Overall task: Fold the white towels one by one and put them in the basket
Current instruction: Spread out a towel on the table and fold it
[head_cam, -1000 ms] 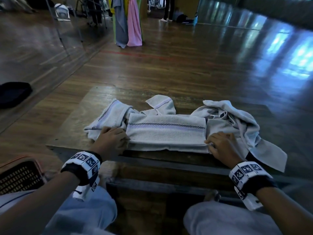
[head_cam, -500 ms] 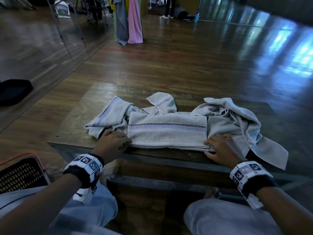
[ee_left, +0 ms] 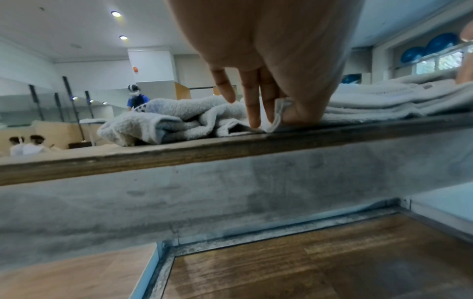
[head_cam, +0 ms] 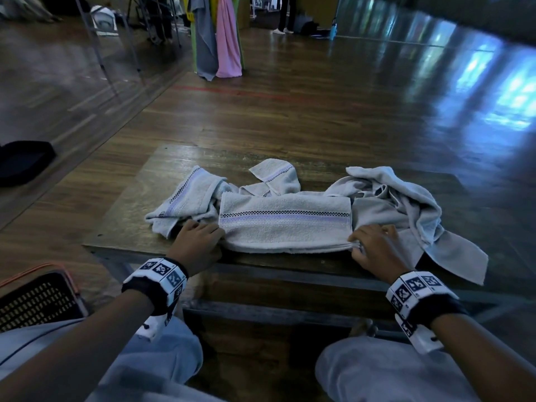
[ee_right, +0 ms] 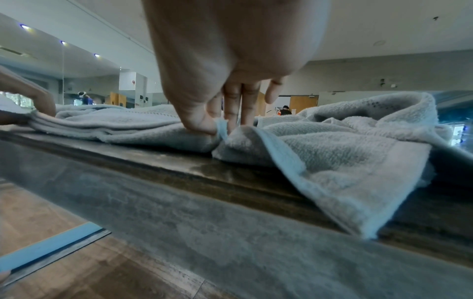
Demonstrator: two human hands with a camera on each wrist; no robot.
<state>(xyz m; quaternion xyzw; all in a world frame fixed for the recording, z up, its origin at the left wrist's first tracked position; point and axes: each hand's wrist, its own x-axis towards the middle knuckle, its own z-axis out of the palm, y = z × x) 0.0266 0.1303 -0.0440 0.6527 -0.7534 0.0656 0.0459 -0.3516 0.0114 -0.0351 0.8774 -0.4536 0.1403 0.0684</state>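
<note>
A folded white towel (head_cam: 285, 224) with a checked purple stripe lies along the near edge of the low wooden table (head_cam: 121, 227). My left hand (head_cam: 200, 242) pinches its left near corner (ee_left: 277, 119) between thumb and fingers. My right hand (head_cam: 374, 245) pinches the right near corner (ee_right: 221, 126) the same way. A crumpled white towel (head_cam: 185, 198) lies to the left, another corner (head_cam: 274, 175) pokes up behind, and a rumpled towel (head_cam: 406, 207) sprawls on the right, draping over the table edge. The dark mesh basket (head_cam: 34, 300) stands on the floor at lower left.
The table has a metal frame (ee_left: 230, 192) below its top. My knees (head_cam: 145, 367) are close under the near edge. A black object (head_cam: 23, 161) lies on the floor far left; hanging cloths (head_cam: 217, 36) and people stand far behind.
Both hands stayed at the folded towel's near corners; the right hand's fingers now clamp the layered edge. The view has shifted slightly.
</note>
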